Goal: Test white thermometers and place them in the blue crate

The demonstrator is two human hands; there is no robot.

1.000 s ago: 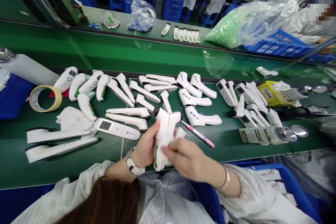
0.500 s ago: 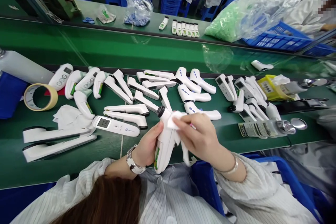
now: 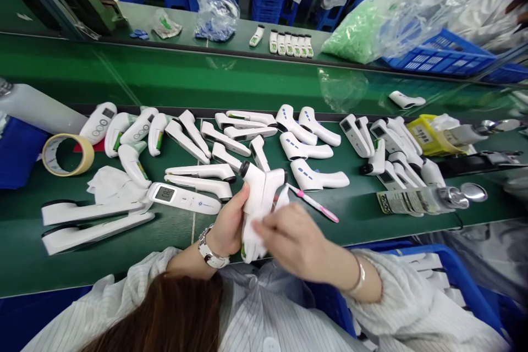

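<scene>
My left hand [image 3: 229, 225] is wrapped round a white thermometer body [image 3: 254, 190] with a black tip, held upright near the bench's front edge. Against its lower part, my right hand [image 3: 299, 239] presses a white cloth [image 3: 252, 234]; this hand is slightly blurred. Another white body [image 3: 273, 184] with a dark tip stands close beside the held one, and I cannot tell whether it is held too. A pink and white toothbrush [image 3: 315, 203] lies just beyond my right hand. To the left of my hands rests a thermometer with a display [image 3: 185, 198].
Many white thermometers [image 3: 307, 146] lie across the green bench [image 3: 173, 256]. A tape roll [image 3: 68, 155] and crumpled cloth [image 3: 111, 187] are at left. Right are a clear bottle [image 3: 416, 201] and yellow basket [image 3: 424, 135]. Blue bins [image 3: 457, 269] stand at the front edge.
My right hand has moved down along the held body with the cloth. The toothbrush and the second dark tip now show. The held body has shifted slightly left and up.
</scene>
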